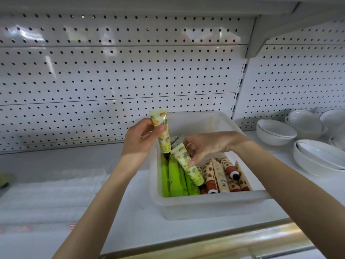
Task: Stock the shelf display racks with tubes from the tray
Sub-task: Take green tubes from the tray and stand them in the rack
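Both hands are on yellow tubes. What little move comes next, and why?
Probably lift the second tube out of the tray. The right hand pinches it, cap end among the green tubes, while the left hand holds the first tube above the tray, ready for the clear racks at left.

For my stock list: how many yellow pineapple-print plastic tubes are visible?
2. One upright yellow tube in the left hand; one tilted yellow tube in the right hand, above the white plastic tray. Others may be hidden.

Translucent matt plastic tray (211, 204), glossy plastic tubes (174, 176), glossy white ceramic bowls (276, 132), painted perforated metal backboard (119, 71)
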The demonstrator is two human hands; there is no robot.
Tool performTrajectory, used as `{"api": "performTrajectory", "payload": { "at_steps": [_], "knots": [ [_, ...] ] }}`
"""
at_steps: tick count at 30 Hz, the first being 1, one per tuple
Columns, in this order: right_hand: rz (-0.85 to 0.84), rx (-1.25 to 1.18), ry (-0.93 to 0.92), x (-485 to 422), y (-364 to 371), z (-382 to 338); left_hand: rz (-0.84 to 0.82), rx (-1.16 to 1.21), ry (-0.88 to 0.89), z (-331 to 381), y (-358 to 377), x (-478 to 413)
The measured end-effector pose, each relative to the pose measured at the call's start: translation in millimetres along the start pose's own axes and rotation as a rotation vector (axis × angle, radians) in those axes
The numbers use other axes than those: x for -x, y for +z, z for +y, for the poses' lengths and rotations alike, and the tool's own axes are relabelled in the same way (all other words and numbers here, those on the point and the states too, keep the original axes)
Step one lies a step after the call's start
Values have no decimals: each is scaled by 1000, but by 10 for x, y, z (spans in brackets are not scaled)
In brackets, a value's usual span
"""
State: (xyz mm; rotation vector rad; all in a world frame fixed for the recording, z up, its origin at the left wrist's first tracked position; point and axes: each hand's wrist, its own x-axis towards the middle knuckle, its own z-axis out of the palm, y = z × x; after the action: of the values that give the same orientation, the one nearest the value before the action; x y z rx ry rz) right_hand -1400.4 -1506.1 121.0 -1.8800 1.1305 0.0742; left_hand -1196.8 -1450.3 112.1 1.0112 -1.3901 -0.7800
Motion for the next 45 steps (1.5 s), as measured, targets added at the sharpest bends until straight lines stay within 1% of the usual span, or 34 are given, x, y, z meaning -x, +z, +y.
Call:
{"api": "performTrajectory", "payload": {
  "at_steps": [4, 8, 12, 16, 21, 25, 29, 38, 45],
  "knots": [
    [-32, -131, -164, 32, 3, -50, 26, 80, -27, 152, -26, 52],
    [-41, -378, -265, 87, -41, -61, 73, 102, -22, 325, -106, 133],
    [28, -579, -363, 169, -69, -169, 121, 112, -36, 449, -185, 276],
    [76, -607, -451, 293, -29, -434, 178, 94, -43, 531, -316, 420],
    [128, -591, -575, 395, 250, -778, 219, 83, -26, 605, -512, 560],
    [239, -527, -523, 334, 460, -947, 212, 82, -27, 618, -671, 610],
    [310, -556, -537, 251, 661, -1143, 189, 98, -42, 602, -910, 628],
    [485, -626, -505, -227, 1171, -1704, 32, 50, -123, 545, -1795, 544],
    [608, -640, -462, -442, 1598, -2086, -71, 53, -142, 359, -2353, 592]
  ]
}}
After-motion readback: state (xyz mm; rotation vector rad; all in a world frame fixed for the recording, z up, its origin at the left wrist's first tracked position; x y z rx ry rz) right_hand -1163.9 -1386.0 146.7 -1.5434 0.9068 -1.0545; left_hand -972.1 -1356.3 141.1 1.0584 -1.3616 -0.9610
